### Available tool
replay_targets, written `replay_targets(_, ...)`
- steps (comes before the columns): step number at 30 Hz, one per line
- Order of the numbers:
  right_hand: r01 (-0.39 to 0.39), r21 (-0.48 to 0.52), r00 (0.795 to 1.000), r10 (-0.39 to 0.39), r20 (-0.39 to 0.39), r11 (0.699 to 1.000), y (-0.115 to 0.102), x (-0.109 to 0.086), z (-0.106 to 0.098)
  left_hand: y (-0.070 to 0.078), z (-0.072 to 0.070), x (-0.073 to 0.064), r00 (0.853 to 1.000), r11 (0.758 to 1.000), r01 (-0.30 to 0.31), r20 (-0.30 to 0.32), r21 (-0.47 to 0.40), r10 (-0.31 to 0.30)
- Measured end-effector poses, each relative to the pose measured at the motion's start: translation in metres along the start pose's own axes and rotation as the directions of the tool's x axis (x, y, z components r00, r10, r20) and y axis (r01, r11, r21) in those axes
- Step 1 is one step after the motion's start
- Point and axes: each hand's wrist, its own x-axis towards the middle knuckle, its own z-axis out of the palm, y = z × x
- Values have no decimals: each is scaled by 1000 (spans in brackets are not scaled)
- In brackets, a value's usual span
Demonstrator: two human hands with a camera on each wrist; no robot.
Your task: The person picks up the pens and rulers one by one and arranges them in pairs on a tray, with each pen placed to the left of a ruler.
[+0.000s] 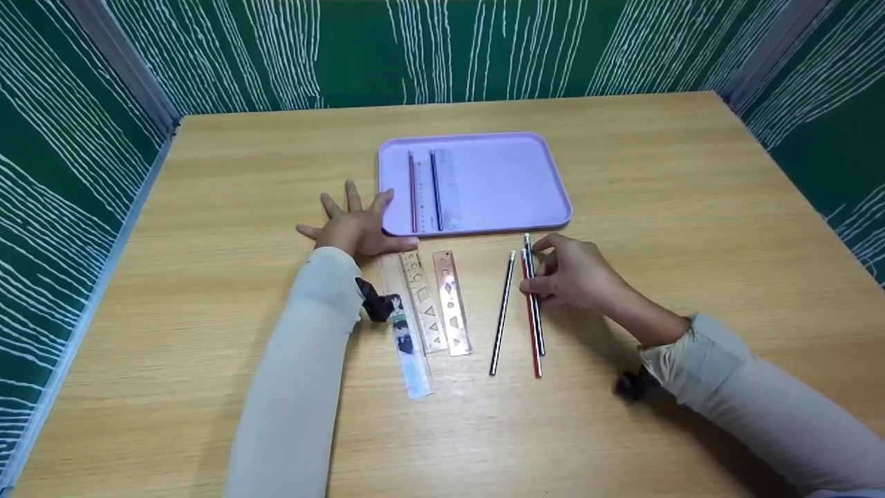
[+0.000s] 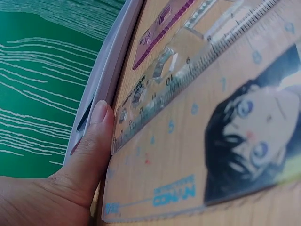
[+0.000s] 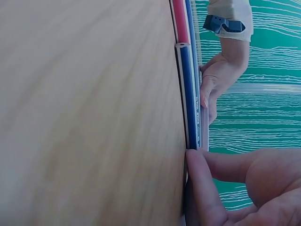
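My left hand (image 1: 356, 228) lies with its fingers spread at the near left corner of the purple tray (image 1: 511, 183); its thumb (image 2: 101, 117) rests along the tray's front edge. Just below it lie a clear cartoon ruler (image 1: 408, 346), a yellowish stencil ruler (image 1: 424, 301) and a pink stencil ruler (image 1: 452, 304). My right hand (image 1: 577, 273) pinches a dark blue striped pencil (image 3: 189, 99) between thumb and fingers. Against that pencil lies a red striped pencil (image 1: 533, 332). Another dark striped pencil (image 1: 502, 315) lies apart to their left.
In the tray, on its left side, lie a red pencil (image 1: 413, 194), a clear ruler (image 1: 422, 200), a dark pencil (image 1: 437, 190) and a second clear ruler (image 1: 450, 190). The wooden table (image 1: 207, 277) meets green, white-streaked walls (image 1: 359, 55) at the back and sides.
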Motion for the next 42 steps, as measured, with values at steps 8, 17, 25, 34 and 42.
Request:
replay_targets(8, -4, 29, 1000, 3, 11, 1000, 2, 1, 1, -1, 1, 0, 1000, 1000, -6, -5, -14, 6)
replay_targets(17, 3, 11, 999, -3, 36, 1000, 0, 1, 2, -1, -1, 2, 1000, 1000, 0, 9, -18, 0)
replay_targets(25, -21, -23, 999, 22, 41, 1000, -2, -1, 3, -1, 1, 3, 1000, 1000, -6, 1, -29, 6)
replay_targets(34, 6, -132, 1000, -2, 30, 991, -5, -6, 4, 0, 1, 0, 1000, 1000, -8, -7, -24, 8)
replay_targets(42, 30, -176, 999, -27, 17, 984, -7, -10, 4, -1, 0, 0, 1000, 1000, -10, -12, -28, 9)
